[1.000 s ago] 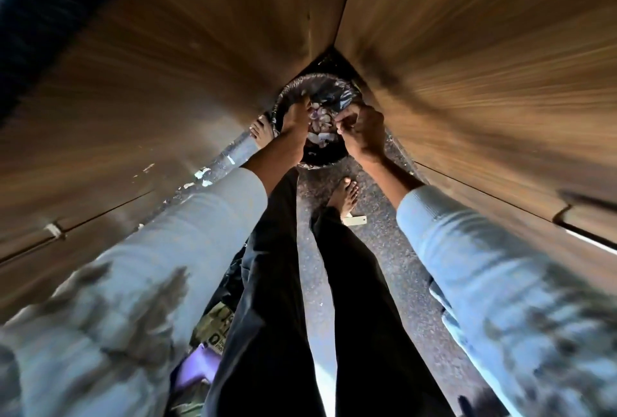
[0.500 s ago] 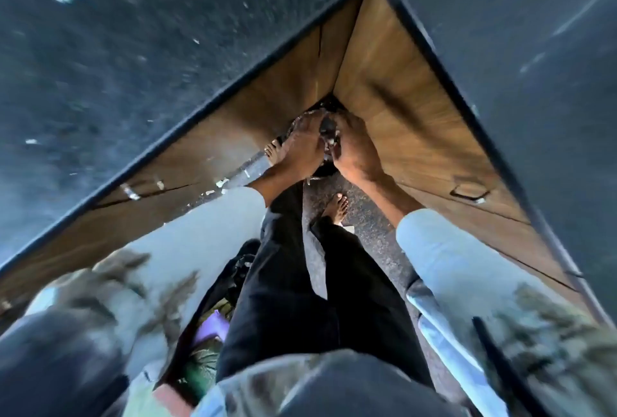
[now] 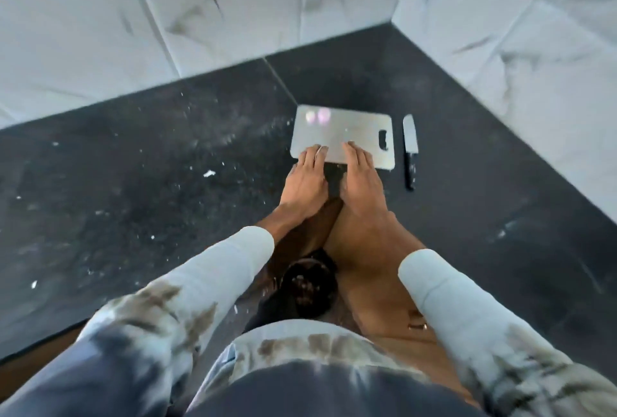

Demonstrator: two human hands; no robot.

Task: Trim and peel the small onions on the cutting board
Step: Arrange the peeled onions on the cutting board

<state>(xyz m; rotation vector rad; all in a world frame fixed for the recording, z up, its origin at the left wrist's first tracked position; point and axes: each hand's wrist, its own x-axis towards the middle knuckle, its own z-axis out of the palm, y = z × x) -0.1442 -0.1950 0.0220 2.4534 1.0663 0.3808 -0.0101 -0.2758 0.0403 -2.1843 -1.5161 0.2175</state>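
A pale rectangular cutting board (image 3: 354,134) lies on the dark counter in the corner. Two small peeled onions (image 3: 319,116) sit at its far left corner, blurred. My left hand (image 3: 305,179) reaches forward with straight fingers, its fingertips resting on the board's near left edge. My right hand (image 3: 360,176) lies beside it, fingers straight, tips on the board's near edge. Neither hand holds anything. A knife (image 3: 410,149) with a black handle lies on the counter just right of the board, blade pointing away from me.
The dark counter (image 3: 167,183) is speckled with white peel scraps. White marbled wall tiles (image 3: 267,6) close the corner behind and to the right. Below, between my arms, a dark bin (image 3: 309,286) with onion peels stands on the floor.
My view has swung up from the bin on the floor to the counter. Both hands have left the bin and now rest on the cutting board's near edge.
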